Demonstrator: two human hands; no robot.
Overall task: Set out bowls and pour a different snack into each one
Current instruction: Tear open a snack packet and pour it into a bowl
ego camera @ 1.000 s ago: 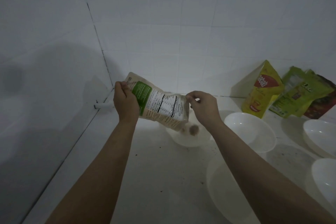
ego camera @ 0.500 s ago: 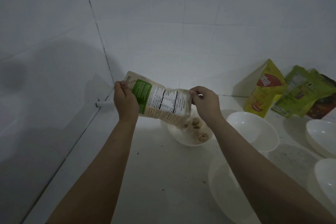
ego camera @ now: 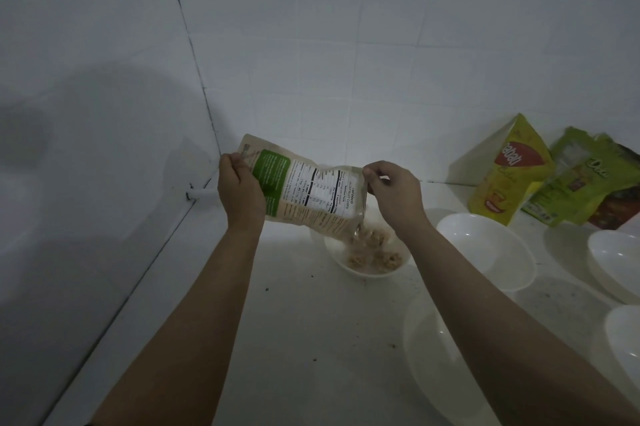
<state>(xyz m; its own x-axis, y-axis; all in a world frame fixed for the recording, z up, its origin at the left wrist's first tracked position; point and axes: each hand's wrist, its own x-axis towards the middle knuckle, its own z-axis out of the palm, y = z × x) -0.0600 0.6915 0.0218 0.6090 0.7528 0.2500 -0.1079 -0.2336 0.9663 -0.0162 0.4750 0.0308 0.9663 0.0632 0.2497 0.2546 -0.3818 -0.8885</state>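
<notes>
A beige and green snack pouch (ego camera: 308,192) is tipped on its side above a small white bowl (ego camera: 367,271). My left hand (ego camera: 240,190) grips the pouch's closed bottom end. My right hand (ego camera: 393,192) pinches the upper corner of its open mouth. Brown snack pieces (ego camera: 372,251) spill from the mouth and lie piled in the bowl. The pouch and my right wrist hide the far part of the bowl.
Several empty white bowls stand to the right: one (ego camera: 485,254) beside the filled bowl, one (ego camera: 440,353) under my right forearm, others (ego camera: 614,263) at the right edge. A yellow packet (ego camera: 507,176) and green packets (ego camera: 585,186) lean on the tiled back wall. A wall closes the left side.
More snack pieces have dropped into the small bowl, which now holds a pile. Both hands keep the same hold on the tipped pouch.
</notes>
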